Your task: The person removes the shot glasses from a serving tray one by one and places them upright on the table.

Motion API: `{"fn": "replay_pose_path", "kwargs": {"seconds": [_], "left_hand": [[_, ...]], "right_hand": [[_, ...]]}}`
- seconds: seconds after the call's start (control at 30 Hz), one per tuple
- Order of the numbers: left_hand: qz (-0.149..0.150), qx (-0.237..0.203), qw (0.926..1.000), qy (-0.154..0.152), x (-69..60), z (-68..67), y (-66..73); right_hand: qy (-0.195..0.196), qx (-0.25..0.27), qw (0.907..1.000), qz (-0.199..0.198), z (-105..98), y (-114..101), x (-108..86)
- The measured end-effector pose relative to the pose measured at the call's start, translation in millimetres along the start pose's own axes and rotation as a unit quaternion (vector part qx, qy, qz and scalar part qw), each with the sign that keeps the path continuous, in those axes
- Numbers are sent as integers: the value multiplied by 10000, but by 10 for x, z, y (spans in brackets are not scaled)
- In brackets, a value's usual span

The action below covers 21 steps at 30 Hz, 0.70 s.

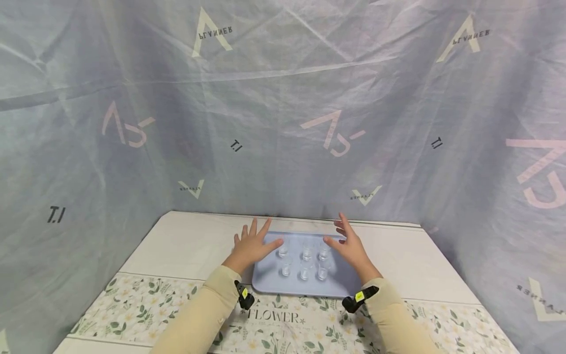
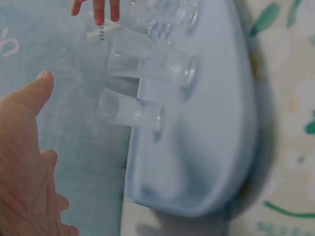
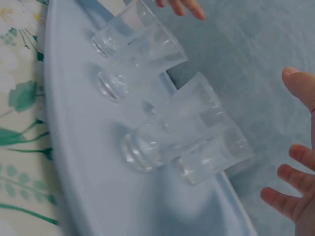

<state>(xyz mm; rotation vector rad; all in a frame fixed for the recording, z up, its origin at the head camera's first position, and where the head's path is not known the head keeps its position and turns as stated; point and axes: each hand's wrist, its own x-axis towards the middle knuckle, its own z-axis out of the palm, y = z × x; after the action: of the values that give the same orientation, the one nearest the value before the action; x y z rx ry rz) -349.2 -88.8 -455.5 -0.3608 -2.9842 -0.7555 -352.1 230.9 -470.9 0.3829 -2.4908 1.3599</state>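
Several small clear glasses stand upright in two rows on a blue tray (image 1: 274, 285); one front glass (image 1: 304, 273) is near the tray's middle. My left hand (image 1: 251, 248) is spread above the tray's left edge, thumb near the back-left glass (image 1: 283, 251). Over the right side, my right hand (image 1: 351, 248) has its fingers apart, thumb near the back-right glass (image 1: 324, 253). Neither hand holds anything. In the left wrist view the left hand (image 2: 24, 162) is beside a glass (image 2: 132, 111); in the right wrist view the right hand (image 3: 300, 182) is apart from the glasses (image 3: 172, 123).
The tray lies on a white table (image 1: 185, 246) with a floral cloth strip (image 1: 146, 305) along its front part. A grey-blue printed curtain (image 1: 274, 123) hangs behind the table and at both sides.
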Motion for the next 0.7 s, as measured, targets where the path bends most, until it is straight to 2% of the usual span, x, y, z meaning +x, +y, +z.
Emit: {"fn": "replay_pose_path", "kwargs": {"seconds": [0.2,0.43,0.7], "left_hand": [[-72,79,9999,45,-21,149,-138],[-354,115,9992,-135,-83,284,-225],[-520,-91,9981,-317,-145,407,-288]], "right_hand": [[197,473,9985,183,72,114,-60],[77,862,9957,342,146,161,-120],[8,1190,9927,205,167,-85,-256]]}}
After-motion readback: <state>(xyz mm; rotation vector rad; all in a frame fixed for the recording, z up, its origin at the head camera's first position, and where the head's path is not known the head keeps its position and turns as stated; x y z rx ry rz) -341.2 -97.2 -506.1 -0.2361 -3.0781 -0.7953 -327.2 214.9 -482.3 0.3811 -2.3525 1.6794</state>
